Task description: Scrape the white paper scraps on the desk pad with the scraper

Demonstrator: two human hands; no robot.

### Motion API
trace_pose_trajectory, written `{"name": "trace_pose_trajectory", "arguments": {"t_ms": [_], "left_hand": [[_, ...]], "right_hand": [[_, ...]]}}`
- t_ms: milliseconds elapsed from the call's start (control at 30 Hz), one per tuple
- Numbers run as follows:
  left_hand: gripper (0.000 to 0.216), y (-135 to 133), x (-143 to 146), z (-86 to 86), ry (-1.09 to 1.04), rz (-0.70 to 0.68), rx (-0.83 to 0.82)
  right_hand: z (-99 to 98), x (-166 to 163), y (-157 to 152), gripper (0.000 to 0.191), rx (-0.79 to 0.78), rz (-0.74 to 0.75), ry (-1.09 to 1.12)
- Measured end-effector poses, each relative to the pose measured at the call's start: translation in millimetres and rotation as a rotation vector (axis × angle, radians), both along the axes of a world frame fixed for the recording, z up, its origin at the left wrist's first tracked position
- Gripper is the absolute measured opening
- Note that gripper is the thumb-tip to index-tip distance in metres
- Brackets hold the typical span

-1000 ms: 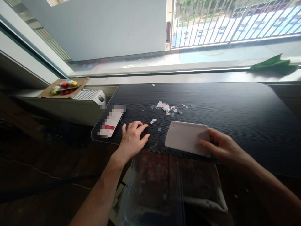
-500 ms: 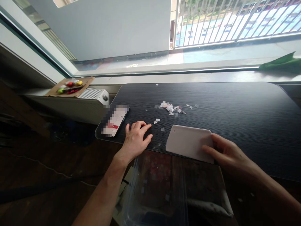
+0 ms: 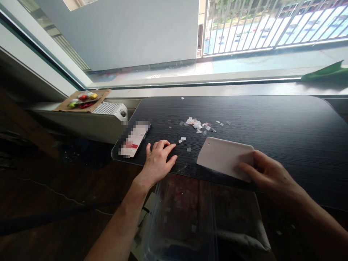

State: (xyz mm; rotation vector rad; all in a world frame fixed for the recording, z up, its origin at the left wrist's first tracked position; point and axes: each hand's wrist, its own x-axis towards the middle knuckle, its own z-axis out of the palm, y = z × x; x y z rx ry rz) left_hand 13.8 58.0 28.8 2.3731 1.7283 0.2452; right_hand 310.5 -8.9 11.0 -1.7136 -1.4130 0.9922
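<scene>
Pinched firmly between right-hand thumb and fingers, the pale flat panel [image 3: 224, 158] is held by its right end, in the right hand [image 3: 268, 169], by the near edge of the dark table [image 3: 274, 119]. Left of it, the left hand [image 3: 160, 156] is loosely spread at that edge. Beyond both, paper scraps [image 3: 196, 124] are strewn; a clear bin [image 3: 155, 217] is seen below. Wide room is left open beyond the right hand.

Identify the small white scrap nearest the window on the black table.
The lone white scrap farthest back on the table; other scraps lie well in front.
</scene>
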Motion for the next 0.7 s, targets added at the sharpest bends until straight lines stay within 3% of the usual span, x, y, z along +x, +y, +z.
{"name": "trace_pose_trajectory", "arguments": {"t_ms": [267,567,700], "left_hand": [[0.035,-0.9,-0.2,0.6,-0.008,-0.005,0.001],[0.035,-0.7,-0.9,-1.6,-0.009,-0.009,0.012],[0.036,-0.8,-0.2,-1.4,0.000,-0.005,0.004]], "right_hand": [[-6.2,-2.7,-4.1,0.024,-0.031,0.089,0.046],[8.3,-11.7,-10.6,0.021,-0.077,0.173,0.058],[6.5,-14.7,-10.2,0.020,-0.006,0.156,0.002]]}}
